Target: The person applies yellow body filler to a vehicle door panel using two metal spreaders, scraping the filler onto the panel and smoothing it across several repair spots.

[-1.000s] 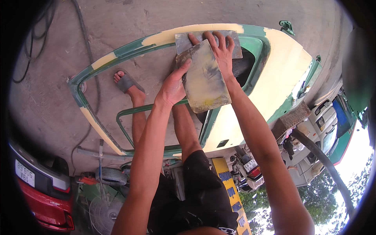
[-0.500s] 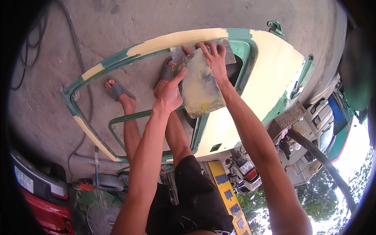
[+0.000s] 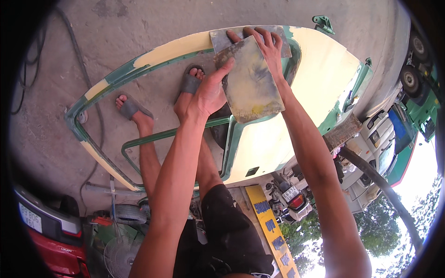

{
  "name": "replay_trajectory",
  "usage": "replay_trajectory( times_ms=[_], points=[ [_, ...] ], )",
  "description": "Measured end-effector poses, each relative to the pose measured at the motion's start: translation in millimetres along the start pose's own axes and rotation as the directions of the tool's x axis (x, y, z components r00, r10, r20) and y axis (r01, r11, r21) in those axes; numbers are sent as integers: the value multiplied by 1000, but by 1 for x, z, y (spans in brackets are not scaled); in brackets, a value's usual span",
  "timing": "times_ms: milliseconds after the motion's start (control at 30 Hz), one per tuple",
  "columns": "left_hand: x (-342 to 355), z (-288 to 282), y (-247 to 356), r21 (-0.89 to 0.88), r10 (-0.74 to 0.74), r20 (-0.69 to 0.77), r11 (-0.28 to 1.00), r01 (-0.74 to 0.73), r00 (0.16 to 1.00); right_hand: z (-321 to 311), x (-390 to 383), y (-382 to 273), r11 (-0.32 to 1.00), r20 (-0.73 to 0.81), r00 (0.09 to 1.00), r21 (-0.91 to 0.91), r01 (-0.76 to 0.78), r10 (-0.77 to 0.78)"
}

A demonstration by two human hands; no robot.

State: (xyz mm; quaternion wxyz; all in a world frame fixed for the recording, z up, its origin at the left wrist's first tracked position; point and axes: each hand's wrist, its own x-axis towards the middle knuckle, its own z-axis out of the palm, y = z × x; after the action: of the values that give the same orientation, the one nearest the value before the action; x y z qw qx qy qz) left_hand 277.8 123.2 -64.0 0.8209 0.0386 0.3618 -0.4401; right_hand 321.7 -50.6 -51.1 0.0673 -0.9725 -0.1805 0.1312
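A green vehicle door (image 3: pixel 324 78) with wide cream filler patches lies in front of me, its window opening on the left. My left hand (image 3: pixel 209 95) is closed on a rectangular putty board (image 3: pixel 254 85), thumb on its face. The board is smeared with cream and grey, with a yellow spot near its lower edge. Beyond it my right hand (image 3: pixel 270 50) grips a wide, flat grey putty spreader (image 3: pixel 221 39), its fingers bent over the face. The spreader lies over the far rail of the window frame, where I cannot tell whether it touches. The board hides part of the spreader.
My sandalled feet (image 3: pixel 187 83) show through the window opening. A dark cable (image 3: pixel 83 69) runs along the concrete floor at left. A red car (image 3: pixel 51 245), a fan (image 3: pixel 121 255) and a tyre (image 3: pixel 130 214) are near left; a motorcycle (image 3: pixel 293 197) and a truck (image 3: pixel 378 143) at right.
Both hands, with the board and the spreader, have shifted slightly right and farther up in view. The door appears a little higher and farther left. Both hands keep their hold.
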Motion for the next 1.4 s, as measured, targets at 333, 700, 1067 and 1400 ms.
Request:
replay_trajectory(
  times_ms=[333, 700, 1067, 1400],
  points=[
    [-12, 32, -4, -68, -71, -46, 995, 68, 996, -12, -17, 16, 1000, 2, 1000, -27, -8, 8],
    [11, 17, -16, 78, -15, -50, 997, 19, 999, 2, -21, 23, 999, -45, 998, 9, -34, 34],
    [-93, -43, 4, 82, 231, -139, 972, -221, 963, -6, -2, -104, 998, 91, 995, 52, 29, -33],
    [-138, -71, 67, 2, 249, -185, 967, -253, 951, 39, 49, -181, 995, -22, 998, 80, 57, -55]
  ],
)
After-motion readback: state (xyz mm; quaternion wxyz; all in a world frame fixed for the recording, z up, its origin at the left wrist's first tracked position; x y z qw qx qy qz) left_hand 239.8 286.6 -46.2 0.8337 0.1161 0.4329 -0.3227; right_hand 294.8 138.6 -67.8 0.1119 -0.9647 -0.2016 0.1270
